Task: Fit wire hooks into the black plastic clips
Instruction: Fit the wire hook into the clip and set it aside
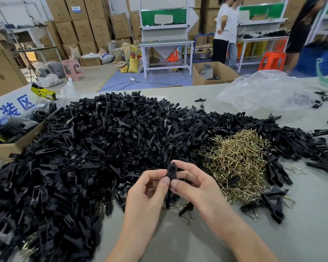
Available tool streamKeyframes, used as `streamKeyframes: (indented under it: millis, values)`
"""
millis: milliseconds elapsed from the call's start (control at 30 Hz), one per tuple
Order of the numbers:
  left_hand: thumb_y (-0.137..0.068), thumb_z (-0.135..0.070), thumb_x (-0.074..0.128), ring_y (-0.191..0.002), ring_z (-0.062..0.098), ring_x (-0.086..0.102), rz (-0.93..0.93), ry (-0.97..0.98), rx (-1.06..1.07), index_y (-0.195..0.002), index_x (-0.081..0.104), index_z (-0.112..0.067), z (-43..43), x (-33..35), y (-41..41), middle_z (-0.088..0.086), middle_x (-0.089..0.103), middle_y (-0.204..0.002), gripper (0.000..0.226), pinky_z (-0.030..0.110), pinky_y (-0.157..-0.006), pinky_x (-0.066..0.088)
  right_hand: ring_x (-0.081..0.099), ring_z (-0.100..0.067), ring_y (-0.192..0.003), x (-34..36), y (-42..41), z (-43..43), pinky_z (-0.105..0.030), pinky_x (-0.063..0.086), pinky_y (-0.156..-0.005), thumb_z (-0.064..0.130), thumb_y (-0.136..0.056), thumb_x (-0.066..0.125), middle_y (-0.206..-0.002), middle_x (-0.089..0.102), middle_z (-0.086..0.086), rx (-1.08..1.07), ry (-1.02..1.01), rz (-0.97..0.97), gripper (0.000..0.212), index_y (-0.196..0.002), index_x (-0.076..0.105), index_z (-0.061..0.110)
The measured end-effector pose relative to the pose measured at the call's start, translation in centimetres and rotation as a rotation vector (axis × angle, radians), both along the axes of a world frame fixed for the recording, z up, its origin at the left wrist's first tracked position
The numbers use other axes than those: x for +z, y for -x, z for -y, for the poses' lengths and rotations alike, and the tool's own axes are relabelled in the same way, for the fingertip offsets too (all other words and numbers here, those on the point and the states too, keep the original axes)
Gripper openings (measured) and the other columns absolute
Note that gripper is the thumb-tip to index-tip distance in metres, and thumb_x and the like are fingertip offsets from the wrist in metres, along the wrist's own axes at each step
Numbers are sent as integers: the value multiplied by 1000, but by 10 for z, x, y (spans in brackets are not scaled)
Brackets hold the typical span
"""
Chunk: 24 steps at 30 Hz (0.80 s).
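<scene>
A small black plastic clip [172,170] is held upright between both hands above the table. My left hand [148,191] pinches its lower left side with thumb and forefinger. My right hand [195,183] pinches it from the right, forefinger on its top. Behind and to the left spreads a huge heap of black clips [87,148]. A tangled mound of brass-coloured wire hooks [239,163] lies just right of my hands. Whether a hook sits in the held clip cannot be made out.
Clips with hooks fitted [271,205] lie at the right on the grey table [301,224]. A cardboard box [6,146] stands at the left edge, crumpled clear plastic [263,91] at the far right. People stand at workbenches beyond the table.
</scene>
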<state>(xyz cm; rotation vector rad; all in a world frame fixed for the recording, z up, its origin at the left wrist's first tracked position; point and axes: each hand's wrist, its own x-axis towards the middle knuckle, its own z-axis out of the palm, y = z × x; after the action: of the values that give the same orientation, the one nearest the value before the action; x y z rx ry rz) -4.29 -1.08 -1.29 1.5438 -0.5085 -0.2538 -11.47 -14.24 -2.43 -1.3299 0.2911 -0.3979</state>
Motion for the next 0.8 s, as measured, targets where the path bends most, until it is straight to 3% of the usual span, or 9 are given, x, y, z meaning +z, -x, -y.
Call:
streamKeyframes:
  millis: [100, 267, 400, 500, 600, 700, 800]
  values:
    - [-91, -16, 70, -66, -1, 61, 22, -30, 13, -93, 74, -29, -1, -1, 1, -11, 72, -77, 13, 11, -60, 45, 72, -15, -102, 4, 1, 1, -28, 56, -91, 17, -86, 79, -106, 75, 3, -29, 93, -31, 40, -116, 72, 43]
    - [-93, -20, 67, -80, 5, 68, 99, -92, -32, -96, 73, -40, -3, -2, 1, -12, 75, -87, 21, 13, -68, 48, 74, -15, -89, 9, 3, 4, -22, 58, -77, 10, -87, 72, -90, 76, 1, -27, 4, 7, 32, -116, 74, 24]
    - [-96, -18, 62, -84, 1, 66, 214, -171, -82, -103, 71, -44, -5, 0, -2, -18, 74, -95, 28, 12, -74, 48, 71, -18, -92, 10, 5, 3, -26, 59, -78, 10, -89, 71, -101, 73, -12, 14, 29, -1, 26, -110, 77, 24]
    - [-97, -27, 59, -100, -1, 64, 425, -262, 11, -114, 67, -39, -14, 2, -12, -26, 68, -107, 22, 13, -83, 47, 70, -12, -89, 10, 3, 3, -26, 59, -76, 20, -82, 74, -101, 73, -4, -28, -6, 11, 23, -104, 78, 25]
    - [-97, -44, 50, -104, -2, 58, 546, -473, 32, -111, 62, -42, -34, 3, -31, -30, 61, -107, 19, 26, -89, 49, 71, -16, -91, 9, 1, 7, -24, 58, -75, 26, -78, 72, -102, 71, -10, -108, -82, 36, 24, -100, 78, 28]
    - [-89, -70, 35, -116, -6, 40, 712, -916, -132, -119, 56, -49, -45, -2, -38, -33, 46, -114, 43, 30, -110, 27, 70, -17, -91, 7, 1, 11, -24, 58, -74, 28, -77, 72, -98, 67, -7, -183, -133, 54, 24, -100, 79, 28]
    - [-87, -73, 41, -121, 6, 41, 758, -1073, -106, -128, 56, -46, -42, -5, -36, -25, 46, -119, 51, 33, -112, 18, 71, -14, -85, 6, 0, 13, -23, 58, -72, 29, -76, 72, -93, 70, 2, -214, -149, 51, 24, -99, 79, 28]
